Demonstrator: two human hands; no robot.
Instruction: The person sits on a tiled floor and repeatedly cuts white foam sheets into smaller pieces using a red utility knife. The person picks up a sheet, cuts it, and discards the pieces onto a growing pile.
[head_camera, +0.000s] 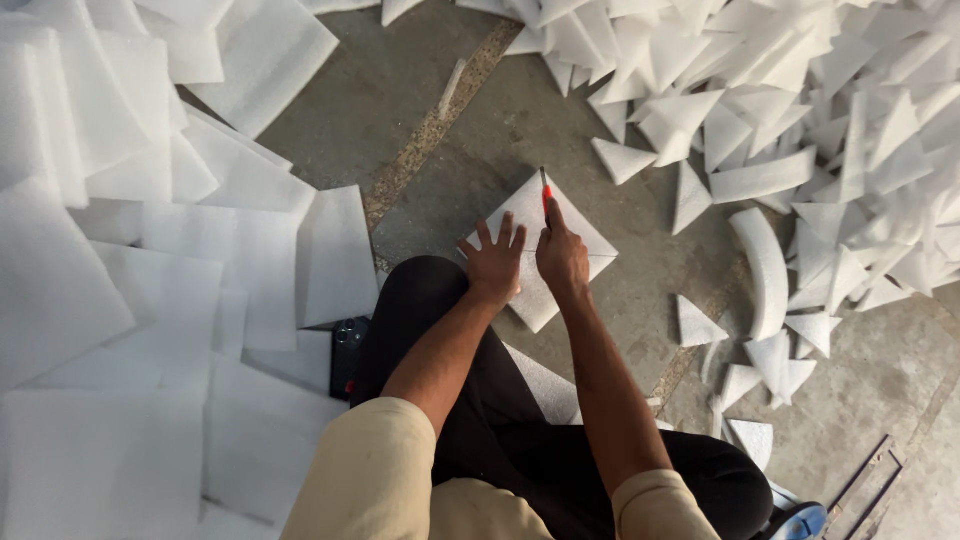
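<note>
A square white foam sheet (575, 240) lies flat on the grey concrete floor (640, 290), turned so its corners point up, down and sideways like a diamond. A straight line runs across it from corner to corner. A red-handled cutter (545, 192) stands near the sheet's upper corner, blade tip on the foam, handle tilted slightly.

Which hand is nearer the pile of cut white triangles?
Right. The right hand holds a red cutter on the foam square, on the triangle pile side; the left hand lies flat farther away.
</note>
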